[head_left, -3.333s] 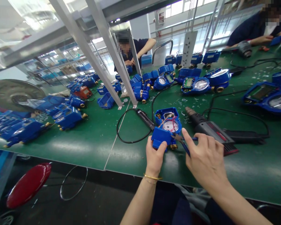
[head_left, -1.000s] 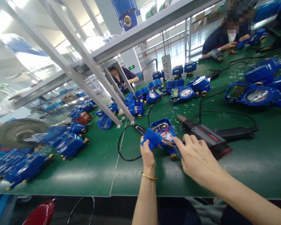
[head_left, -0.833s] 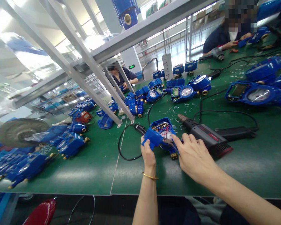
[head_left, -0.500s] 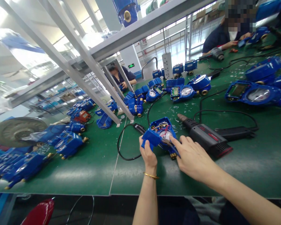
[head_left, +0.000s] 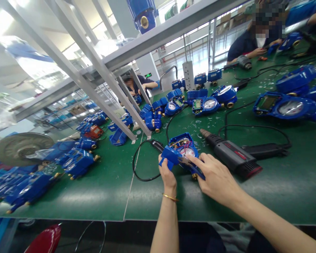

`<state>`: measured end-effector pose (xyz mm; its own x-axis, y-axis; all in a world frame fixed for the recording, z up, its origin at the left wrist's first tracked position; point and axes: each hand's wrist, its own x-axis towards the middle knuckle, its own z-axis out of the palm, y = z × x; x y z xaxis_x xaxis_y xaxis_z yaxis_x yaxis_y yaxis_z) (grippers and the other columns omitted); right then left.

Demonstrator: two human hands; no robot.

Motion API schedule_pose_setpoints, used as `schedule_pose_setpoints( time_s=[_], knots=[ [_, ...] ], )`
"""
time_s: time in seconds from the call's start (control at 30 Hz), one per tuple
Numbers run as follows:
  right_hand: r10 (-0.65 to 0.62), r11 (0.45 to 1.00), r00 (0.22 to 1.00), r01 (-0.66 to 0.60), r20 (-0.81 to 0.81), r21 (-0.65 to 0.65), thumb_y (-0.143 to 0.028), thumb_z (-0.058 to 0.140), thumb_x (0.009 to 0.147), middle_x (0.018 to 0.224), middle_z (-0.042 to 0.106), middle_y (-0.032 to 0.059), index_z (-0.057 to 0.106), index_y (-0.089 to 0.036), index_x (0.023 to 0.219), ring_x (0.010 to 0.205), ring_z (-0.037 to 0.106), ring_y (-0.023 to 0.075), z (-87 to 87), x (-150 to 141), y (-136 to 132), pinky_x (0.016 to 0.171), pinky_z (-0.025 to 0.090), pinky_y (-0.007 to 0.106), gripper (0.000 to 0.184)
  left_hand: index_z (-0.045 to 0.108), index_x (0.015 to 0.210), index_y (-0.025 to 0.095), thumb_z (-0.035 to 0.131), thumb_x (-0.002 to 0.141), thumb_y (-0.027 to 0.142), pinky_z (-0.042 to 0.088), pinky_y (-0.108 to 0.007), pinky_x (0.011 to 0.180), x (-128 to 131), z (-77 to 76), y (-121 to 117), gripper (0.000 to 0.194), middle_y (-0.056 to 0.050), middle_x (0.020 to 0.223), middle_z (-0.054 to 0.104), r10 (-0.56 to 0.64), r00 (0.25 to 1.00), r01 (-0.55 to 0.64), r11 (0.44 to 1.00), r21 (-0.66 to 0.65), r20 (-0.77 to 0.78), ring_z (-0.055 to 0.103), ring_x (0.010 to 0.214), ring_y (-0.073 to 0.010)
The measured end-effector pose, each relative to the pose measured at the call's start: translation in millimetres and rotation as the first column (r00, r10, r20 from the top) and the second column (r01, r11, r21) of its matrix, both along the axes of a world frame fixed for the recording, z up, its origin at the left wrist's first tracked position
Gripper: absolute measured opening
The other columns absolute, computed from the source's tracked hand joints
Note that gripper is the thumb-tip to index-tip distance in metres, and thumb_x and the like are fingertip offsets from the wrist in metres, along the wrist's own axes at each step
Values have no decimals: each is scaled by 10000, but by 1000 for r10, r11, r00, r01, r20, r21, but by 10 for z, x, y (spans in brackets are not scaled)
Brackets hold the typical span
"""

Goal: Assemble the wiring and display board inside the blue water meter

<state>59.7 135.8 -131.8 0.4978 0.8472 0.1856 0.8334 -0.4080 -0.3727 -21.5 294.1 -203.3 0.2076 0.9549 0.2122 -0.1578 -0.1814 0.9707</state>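
Note:
An open blue water meter (head_left: 183,148) with a white dial and red and yellow wires inside lies on the green bench. My left hand (head_left: 167,174) grips a small blue box part (head_left: 169,156) at the meter's near left corner. My right hand (head_left: 215,177) holds blue-handled pliers (head_left: 196,169), whose jaws reach in between the box part and the meter body. A gold bangle circles my left wrist.
A grey electric screwdriver (head_left: 230,155) with a black cable lies right of the meter. A black pen-like tool (head_left: 156,144) on a looped cable lies left. Several blue meters (head_left: 284,105) crowd the bench (head_left: 100,189). Slanted metal struts (head_left: 105,95) rise behind. Two co-workers sit far off.
My right hand has slid left, bringing the pliers closer to the blue box part. Since 3.3 s ago the camera has tilted up and my left hand has lifted the box part.

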Motion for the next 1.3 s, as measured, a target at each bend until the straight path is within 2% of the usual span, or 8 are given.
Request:
schedule_pose_setpoints(
  time_s=[0.2,0.37,0.6,0.73,0.93,1.17,1.23,1.3],
  knots=[
    [-131,991,966,135,222,-3,-166,651,800,970,546,95,547,-220,1392,911,501,274,-25,-44,-70,778,383,372,604,603,1053,168,496,862,465,487,-327,833,13,12,-19,369,-59,971,642,36,999,-36,998,-45,-10,613,911,-208],
    [-142,990,929,130,341,57,-140,601,820,979,546,127,531,-176,1406,906,486,280,19,-111,-18,787,372,384,591,587,929,178,470,888,476,462,-304,743,-18,184,-109,322,-30,843,612,21,997,-19,1000,19,-75,569,783,-189],
    [-164,980,882,198,442,-31,-93,491,884,901,536,120,495,-196,1432,849,492,268,20,-160,54,723,362,372,557,549,863,198,429,908,420,410,-321,740,-46,378,-244,256,-33,774,578,65,979,-40,990,133,-194,528,742,-205],
    [-186,969,859,240,477,-54,-79,445,914,868,530,115,502,-233,1430,811,498,263,16,-182,67,685,350,365,541,549,868,196,409,909,427,411,-341,767,-47,376,-257,273,-61,817,598,84,968,-50,988,143,-236,545,787,-230],
    [-183,981,853,189,489,38,-99,492,907,887,514,108,491,-231,1442,833,485,259,-60,-150,43,722,352,366,551,569,950,187,381,926,423,423,-362,817,-57,371,-241,303,-80,871,630,78,962,-45,990,133,-260,571,839,-245],
    [-236,969,823,241,517,58,-80,468,920,813,496,89,538,-219,1393,771,464,241,-122,-172,69,664,323,346,498,576,988,191,467,885,446,406,-385,940,-90,309,-260,296,-106,1005,627,80,974,-68,996,66,-213,561,999,-272],
    [-249,968,838,227,485,106,-89,467,933,821,503,86,535,-201,1396,774,469,238,-145,-114,38,662,332,339,481,578,1014,189,473,881,450,405,-380,968,-106,292,-245,311,-104,1038,623,72,981,-68,997,29,-182,554,1032,-261],
    [-229,967,874,153,429,205,-116,490,941,848,514,82,518,-180,1408,795,476,233,-195,-27,-36,681,356,330,472,577,998,186,476,874,472,461,-369,905,-122,282,-210,327,-92,1009,626,45,989,-51,998,-37,-144,575,983,-243]
  ],
)
